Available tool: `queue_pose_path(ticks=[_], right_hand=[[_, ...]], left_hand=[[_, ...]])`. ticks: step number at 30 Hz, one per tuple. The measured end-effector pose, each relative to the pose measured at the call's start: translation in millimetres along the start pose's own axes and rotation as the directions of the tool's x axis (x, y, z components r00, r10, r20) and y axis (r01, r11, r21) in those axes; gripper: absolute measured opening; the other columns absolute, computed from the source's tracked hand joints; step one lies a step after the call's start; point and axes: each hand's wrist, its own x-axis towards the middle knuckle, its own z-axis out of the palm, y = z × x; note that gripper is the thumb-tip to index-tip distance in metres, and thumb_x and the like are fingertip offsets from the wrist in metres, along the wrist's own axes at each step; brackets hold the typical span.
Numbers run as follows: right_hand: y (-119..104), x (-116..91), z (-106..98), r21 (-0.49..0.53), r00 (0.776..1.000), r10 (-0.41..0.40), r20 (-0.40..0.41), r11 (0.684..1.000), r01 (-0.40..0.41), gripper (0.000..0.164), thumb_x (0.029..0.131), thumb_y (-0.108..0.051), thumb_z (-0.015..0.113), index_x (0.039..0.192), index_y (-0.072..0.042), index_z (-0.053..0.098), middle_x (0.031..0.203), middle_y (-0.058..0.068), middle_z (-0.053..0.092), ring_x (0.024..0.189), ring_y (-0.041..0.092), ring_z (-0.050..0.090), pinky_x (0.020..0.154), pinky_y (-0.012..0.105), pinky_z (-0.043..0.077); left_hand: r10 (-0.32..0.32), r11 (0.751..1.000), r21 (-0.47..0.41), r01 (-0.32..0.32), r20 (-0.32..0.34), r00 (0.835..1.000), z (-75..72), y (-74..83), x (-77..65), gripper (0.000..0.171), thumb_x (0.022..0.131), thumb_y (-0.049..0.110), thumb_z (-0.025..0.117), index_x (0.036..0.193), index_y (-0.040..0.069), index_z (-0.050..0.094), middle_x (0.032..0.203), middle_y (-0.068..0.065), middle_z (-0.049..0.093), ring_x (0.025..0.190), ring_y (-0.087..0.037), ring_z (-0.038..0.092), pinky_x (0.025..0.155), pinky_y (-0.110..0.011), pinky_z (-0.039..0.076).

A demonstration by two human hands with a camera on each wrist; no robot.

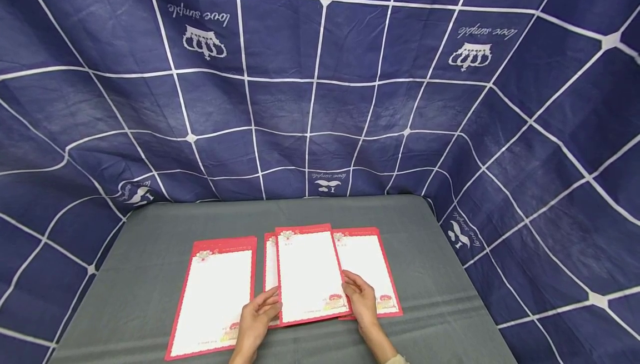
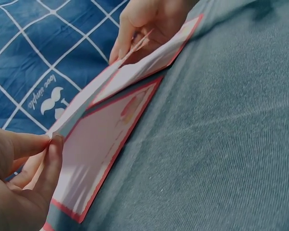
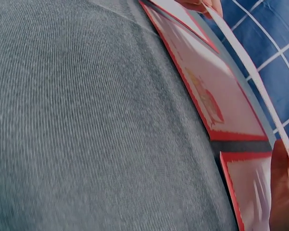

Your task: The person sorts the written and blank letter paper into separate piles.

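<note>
Both hands hold up a white stationery sheet point(image 1: 312, 275) with a red border, a flower print at its top left and a small house-like picture at its lower right. My left hand point(image 1: 256, 322) pinches its left edge between thumb and fingers. On the opposite edge, my right hand point(image 1: 361, 303) grips it low down. In the left wrist view the raised sheet point(image 2: 79, 113) appears nearly edge-on, above the paper on the table. Beneath it, a middle sheet point(image 1: 270, 267) is mostly hidden, and a right-hand sheet point(image 1: 367, 267) is partly covered.
Matching red-bordered paper point(image 1: 215, 292) lies at the left of the grey cloth-covered table point(image 1: 425, 297), partly behind my left hand. A dark blue curtain point(image 1: 280, 108) with white grid lines rises behind the table and along both sides.
</note>
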Motion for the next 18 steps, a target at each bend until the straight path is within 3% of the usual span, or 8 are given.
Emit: queue_pose_path(ticks=[7,18], right_hand=[[-23,-8,-11,-0.026,1.000,0.006,-0.009,1.000,-0.007,0.031,0.092,0.005,0.062,0.122,0.011,0.063,0.115,0.025,0.066,0.105,0.029,0.064,0.083,0.019,0.051],[15,2,-31,0.012,0.998,0.012,-0.059,1.000,-0.012,0.033,0.092,0.000,0.066,0.124,0.007,0.064,0.117,0.021,0.067,0.101,0.013,0.065,0.083,0.018,0.050]], left_hand=[[-0.002,0.999,-0.053,0.004,0.023,1.000,11.1,-1.3,0.2,0.038,0.091,-0.002,0.067,0.127,-0.013,0.059,0.108,-0.021,0.068,0.085,-0.010,0.068,0.073,-0.028,0.058],[-0.038,0.995,-0.089,0.045,0.077,0.996,26.6,-7.1,1.0,0.035,0.095,0.005,0.064,0.123,-0.017,0.060,0.105,-0.021,0.071,0.080,-0.012,0.069,0.070,-0.027,0.058]])
